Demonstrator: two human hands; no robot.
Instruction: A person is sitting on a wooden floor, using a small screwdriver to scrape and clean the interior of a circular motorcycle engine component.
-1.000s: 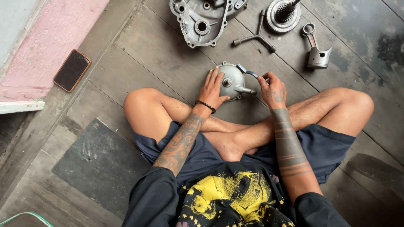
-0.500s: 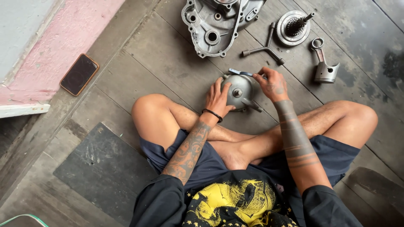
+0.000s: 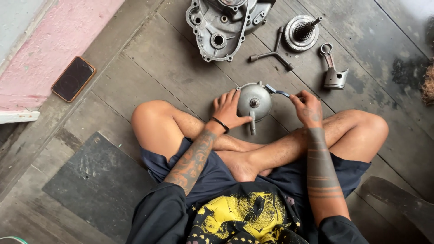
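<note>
I sit cross-legged on a wooden floor. A round grey metal engine cover (image 3: 255, 100) with a short lever stands on the boards in front of my shins. My left hand (image 3: 228, 111) presses against its left side, thumb on its lower face. My right hand (image 3: 307, 108) grips a thin flat wrench (image 3: 278, 91) whose far end sits at the cover's upper right edge.
A large grey engine casing (image 3: 221, 27) lies at the top. A T-shaped socket wrench (image 3: 273, 53), a clutch hub with a shaft (image 3: 302, 32) and a piston with its rod (image 3: 333, 72) lie to its right. A phone (image 3: 73, 78) rests on the pink ledge, a dark mat (image 3: 97, 185) at left.
The view has shifted so the parts sit lower in the frame. The round cover has turned so its lever now points down, and both hands stay on cover and wrench.
</note>
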